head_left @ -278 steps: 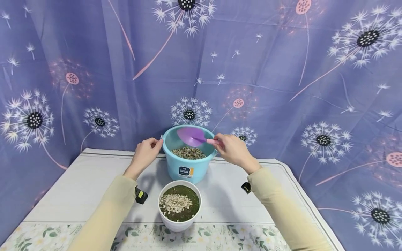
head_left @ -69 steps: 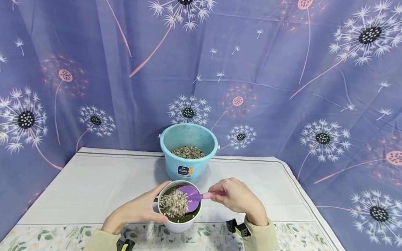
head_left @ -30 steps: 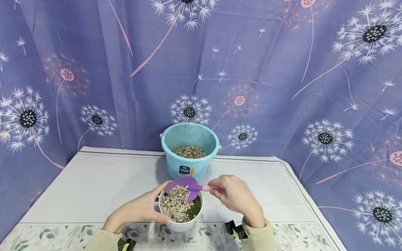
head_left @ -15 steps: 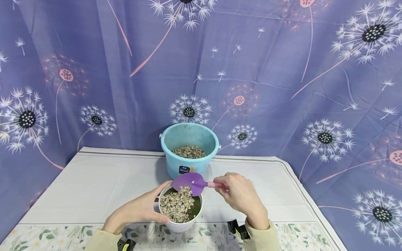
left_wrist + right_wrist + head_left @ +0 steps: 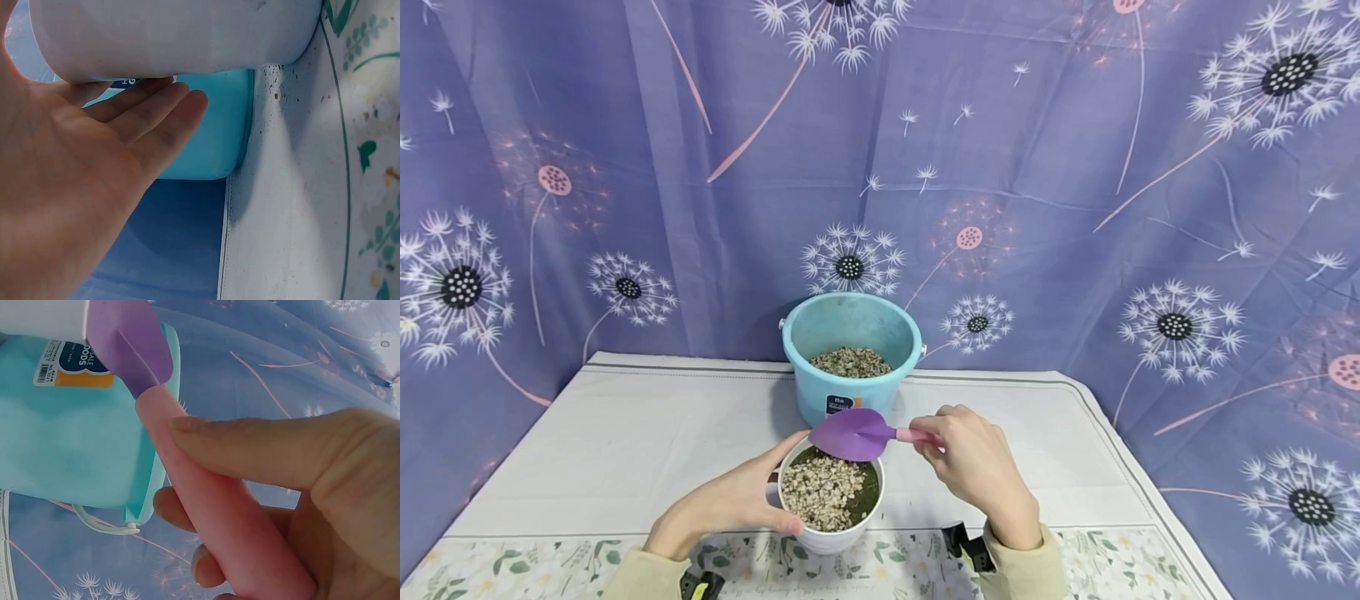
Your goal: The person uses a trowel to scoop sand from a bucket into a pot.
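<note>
A white flowerpot (image 5: 827, 543) stands at the table's front, with pale grit (image 5: 822, 493) heaped over dark green soil (image 5: 868, 492). My left hand (image 5: 741, 497) grips its left side, thumb in front and fingers around the back; the left wrist view shows those fingers (image 5: 156, 119) against the pot's wall. A purple trowel (image 5: 852, 435) is tilted over the pot's far rim, its visible face bare. By its pink handle (image 5: 212, 500) my right hand (image 5: 973, 458) holds it, thumb laid along the top.
Behind the pot is a light-blue bucket (image 5: 808, 392) partly filled with mixed grit (image 5: 852, 362). A patterned purple curtain (image 5: 1037, 167) hangs behind the table (image 5: 647, 450). Dark crumbs (image 5: 278, 87) lie on the cloth near the pot.
The trowel went from the bucket to the pot and tipped its grit out; the heap has spread wider. My left hand moved from the bucket's rim to the pot.
</note>
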Demonstrator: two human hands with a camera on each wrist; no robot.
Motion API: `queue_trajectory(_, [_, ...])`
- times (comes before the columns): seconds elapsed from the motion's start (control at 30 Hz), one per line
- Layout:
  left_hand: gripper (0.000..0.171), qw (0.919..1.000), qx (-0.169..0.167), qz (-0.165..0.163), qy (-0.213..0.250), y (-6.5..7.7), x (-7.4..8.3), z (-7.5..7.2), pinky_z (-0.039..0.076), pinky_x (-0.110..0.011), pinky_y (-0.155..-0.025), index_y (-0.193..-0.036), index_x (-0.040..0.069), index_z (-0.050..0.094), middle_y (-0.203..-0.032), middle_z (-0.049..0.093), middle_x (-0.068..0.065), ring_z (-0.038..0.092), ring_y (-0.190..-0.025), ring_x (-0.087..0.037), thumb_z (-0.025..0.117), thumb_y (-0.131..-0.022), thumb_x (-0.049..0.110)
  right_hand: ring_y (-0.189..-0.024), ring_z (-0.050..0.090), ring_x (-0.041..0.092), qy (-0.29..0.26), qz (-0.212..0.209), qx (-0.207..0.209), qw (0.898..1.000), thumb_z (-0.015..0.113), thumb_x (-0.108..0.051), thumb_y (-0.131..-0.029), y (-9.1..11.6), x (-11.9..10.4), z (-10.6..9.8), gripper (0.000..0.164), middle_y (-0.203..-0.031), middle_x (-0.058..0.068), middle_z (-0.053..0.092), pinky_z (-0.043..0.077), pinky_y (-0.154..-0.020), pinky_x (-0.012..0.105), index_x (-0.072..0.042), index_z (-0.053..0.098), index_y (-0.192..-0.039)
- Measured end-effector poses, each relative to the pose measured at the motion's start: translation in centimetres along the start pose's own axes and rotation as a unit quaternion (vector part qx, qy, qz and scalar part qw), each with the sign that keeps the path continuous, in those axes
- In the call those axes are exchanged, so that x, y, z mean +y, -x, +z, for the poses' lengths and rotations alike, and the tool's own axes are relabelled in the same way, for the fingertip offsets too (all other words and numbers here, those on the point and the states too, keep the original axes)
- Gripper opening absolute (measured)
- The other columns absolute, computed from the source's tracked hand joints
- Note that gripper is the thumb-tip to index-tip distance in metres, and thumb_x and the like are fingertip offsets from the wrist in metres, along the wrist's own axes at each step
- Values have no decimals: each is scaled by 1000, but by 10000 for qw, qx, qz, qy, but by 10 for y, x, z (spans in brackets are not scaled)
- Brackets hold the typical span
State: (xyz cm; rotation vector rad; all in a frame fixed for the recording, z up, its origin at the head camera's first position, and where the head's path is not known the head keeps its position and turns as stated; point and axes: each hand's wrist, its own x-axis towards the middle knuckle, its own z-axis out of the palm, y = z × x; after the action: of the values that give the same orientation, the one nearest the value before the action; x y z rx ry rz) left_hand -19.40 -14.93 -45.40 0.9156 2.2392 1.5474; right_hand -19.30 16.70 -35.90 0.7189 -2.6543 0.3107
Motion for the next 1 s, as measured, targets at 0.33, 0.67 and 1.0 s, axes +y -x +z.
queue_trajectory(0.33, [114,9996,22,-55,-275,0,-1,-1,26,-63,-108,-158,15,10,-157,24,-18,31,-139,-37,87,-74,25,-69,46,7,-18,-83,372,9993,84,-12,-75,1,0,-1,24,-75,-17,56,41,-51,25,-31,75,-86])
queue_trajectory(0.67, [114,9994,-13,64,-351,0,-3,-1,29,-61,-107,-158,18,9,-158,25,-14,33,-139,-33,87,-75,26,-70,48,9,-135,-332,670,9971,88,-11,-68,0,3,-2,26,-78,-13,62,43,-55,26,-24,75,-86])
queue_trajectory(1.0, [116,9989,68,74,-451,0,-4,0,21,-61,-110,-158,17,8,-160,19,-13,26,-142,-35,87,-74,28,-71,48,4,-704,-393,580,9951,86,-15,-74,1,8,-4,23,-77,-17,59,45,-60,24,-20,75,-94])
